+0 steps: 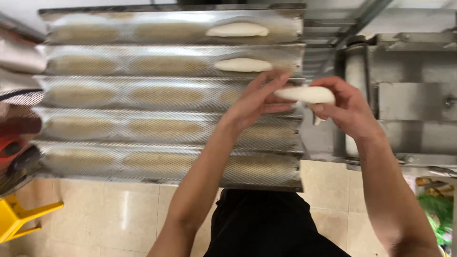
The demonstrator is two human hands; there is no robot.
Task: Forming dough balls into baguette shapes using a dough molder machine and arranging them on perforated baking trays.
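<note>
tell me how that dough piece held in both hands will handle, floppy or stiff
Probably soft and floppy: the dough piece droops a small tail where the right hand grips it. Likely light, since the left hand steadies it with fingers alone. It may be slightly sticky.

A perforated metal baking tray (166,126) with five long channels spreads out to the left of the left grip (252,102) and partly beneath it. Two pale dough loaves lie above that grip - one (238,29) in the farthest channel, the other (243,64) in the next, just above the fingertips. Faint oval marks line the remaining channels. Behind and to the right of the right grip (345,107) stands a grey steel machine (414,104) with an upright pale roller (356,66). Below both grips lies a beige tiled floor (119,214) - a yellow stool (14,219) far down-left, green packets (435,209) down-right.
</note>
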